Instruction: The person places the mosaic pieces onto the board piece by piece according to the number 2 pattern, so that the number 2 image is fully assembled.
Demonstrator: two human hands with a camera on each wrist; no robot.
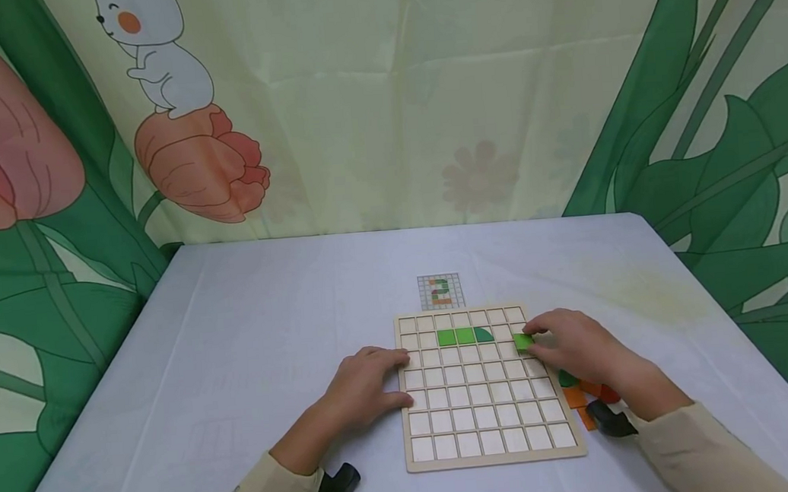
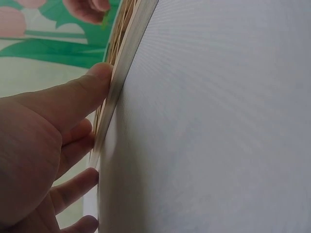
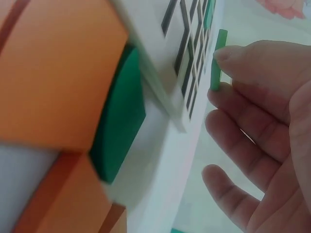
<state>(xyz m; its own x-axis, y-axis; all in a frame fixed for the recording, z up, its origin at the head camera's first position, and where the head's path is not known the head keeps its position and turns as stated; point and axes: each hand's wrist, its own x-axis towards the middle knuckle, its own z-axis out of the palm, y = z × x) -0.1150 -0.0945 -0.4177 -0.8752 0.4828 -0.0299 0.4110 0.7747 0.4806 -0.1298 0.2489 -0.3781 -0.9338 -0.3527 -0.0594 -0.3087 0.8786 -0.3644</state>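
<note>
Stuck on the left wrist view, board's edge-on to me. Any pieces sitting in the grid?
Observer: Yes, two light green squares and a dark green quarter-round piece sit side by side in the second row from the far edge of the board.
Operator: And that green blur near the top of my view?
Observer: A light green piece, pinched between thumb and finger of the right hand near the board's right edge.
Operator: Spares?
Observer: Loose pieces, orange, red and green, beside the board's right edge.

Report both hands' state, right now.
Left hand: open, touching the grid board at its edge.
Right hand: pinching a green piece.
</note>
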